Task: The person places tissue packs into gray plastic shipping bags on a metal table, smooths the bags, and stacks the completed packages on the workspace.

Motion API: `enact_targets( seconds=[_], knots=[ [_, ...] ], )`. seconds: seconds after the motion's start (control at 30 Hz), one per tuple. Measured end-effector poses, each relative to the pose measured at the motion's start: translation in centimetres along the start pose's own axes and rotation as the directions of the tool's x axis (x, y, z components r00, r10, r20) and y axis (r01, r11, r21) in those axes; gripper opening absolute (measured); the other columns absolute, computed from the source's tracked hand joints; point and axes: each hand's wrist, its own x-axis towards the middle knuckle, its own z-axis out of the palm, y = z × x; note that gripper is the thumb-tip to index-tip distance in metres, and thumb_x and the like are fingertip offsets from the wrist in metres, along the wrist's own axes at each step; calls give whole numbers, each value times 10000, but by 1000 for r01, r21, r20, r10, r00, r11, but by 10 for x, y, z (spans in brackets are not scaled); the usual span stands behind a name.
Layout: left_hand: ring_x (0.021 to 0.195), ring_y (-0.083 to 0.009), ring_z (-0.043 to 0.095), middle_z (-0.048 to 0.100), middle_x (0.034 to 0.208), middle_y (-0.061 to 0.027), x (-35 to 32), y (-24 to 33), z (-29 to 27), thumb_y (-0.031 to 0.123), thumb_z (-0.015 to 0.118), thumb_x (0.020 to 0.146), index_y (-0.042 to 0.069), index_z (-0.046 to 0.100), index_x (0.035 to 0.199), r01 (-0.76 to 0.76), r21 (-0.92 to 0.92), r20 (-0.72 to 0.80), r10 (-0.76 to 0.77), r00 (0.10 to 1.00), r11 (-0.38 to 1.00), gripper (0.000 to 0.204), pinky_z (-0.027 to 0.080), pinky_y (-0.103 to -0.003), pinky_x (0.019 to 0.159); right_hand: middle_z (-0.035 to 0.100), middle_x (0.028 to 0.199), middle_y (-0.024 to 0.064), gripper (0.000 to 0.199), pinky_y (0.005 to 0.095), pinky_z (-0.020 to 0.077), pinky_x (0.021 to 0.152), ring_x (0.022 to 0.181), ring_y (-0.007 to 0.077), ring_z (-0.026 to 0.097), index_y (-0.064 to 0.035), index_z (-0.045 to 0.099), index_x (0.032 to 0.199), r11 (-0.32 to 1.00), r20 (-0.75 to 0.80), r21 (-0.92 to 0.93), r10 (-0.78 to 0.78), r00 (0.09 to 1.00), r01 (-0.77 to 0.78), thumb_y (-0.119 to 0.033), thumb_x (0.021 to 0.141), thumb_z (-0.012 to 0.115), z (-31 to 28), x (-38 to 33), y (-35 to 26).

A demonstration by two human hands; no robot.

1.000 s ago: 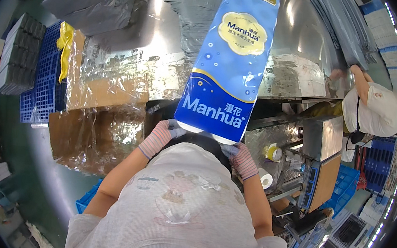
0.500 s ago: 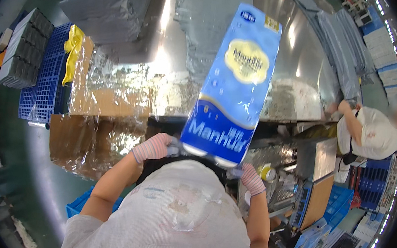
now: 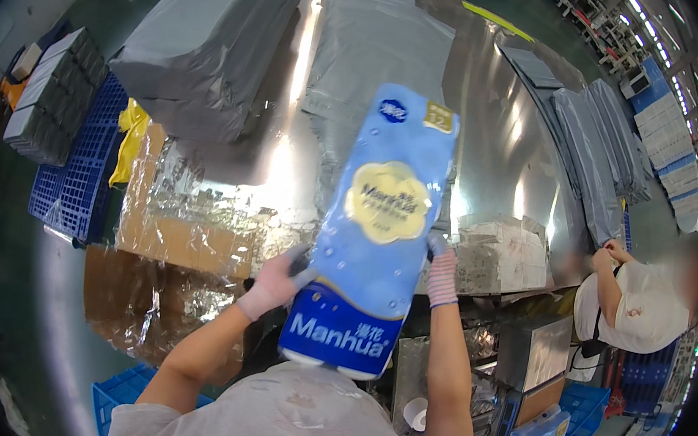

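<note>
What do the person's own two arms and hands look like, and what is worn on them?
The left hand wears a thin, pale pinkish knitted glove ending at the wrist. The right hand wears a similar knitted glove, showing fine pink and white stripes. Both forearms are bare below the gloves. Short sleeves of a light grey T-shirt cover the upper arms.

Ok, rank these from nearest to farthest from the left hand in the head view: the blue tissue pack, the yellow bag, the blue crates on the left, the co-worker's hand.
1. Blue tissue pack: gripped by the left hand, on its right.
2. Yellow bag: up and to the left, by the wrapped cardboard.
3. Blue crates: farther left, just past the bag.
4. Co-worker's hand: far right, beyond the right hand.
</note>
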Motion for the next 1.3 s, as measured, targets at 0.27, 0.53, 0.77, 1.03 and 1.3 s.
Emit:
enact_targets(
  seconds=[0.27,0.53,0.77,1.03,1.3],
  knots=[
    [1022,-187,506,534,1113,-147,92,-27,-47,233,628,818,13,390,1292,-91,-349,-248,2,969,932,574,436,-290,852,633,812,144,212,331,466,677,707,241,586,-47,644,910,480,350,-816,-31,936,321,-198,804,542,73,92,-113],
    [868,-140,539,586,981,-101,186,-13,-49,107,539,857,11,423,1262,-123,-508,-313,-49,949,853,433,454,-266,764,646,870,117,143,377,499,718,874,266,615,-118,649,807,-247,458,-881,-223,861,405,-118,776,509,140,265,-95],
    [863,-334,600,606,1035,-171,291,17,-75,156,494,797,39,475,1200,-4,772,-144,180,973,636,420,464,-437,748,629,888,183,127,400,482,715,837,352,596,-49,619,828,146,299,-924,-301,906,353,-104,756,531,137,324,-115],
    [937,-246,591,621,984,-126,449,2,-84,155,514,795,89,600,1050,30,962,-84,187,979,271,277,456,-380,787,617,790,204,167,382,456,695,755,320,598,3,607,859,672,305,-581,-344,888,460,-46,737,504,124,371,-104],
    [869,-394,536,583,933,-213,439,2,-64,224,513,761,33,579,963,-298,388,-610,485,626,872,286,425,-430,735,567,738,104,142,303,442,604,679,170,553,-39,589,856,784,194,-353,-472,860,510,-114,736,600,93,300,-110]
  ],
)
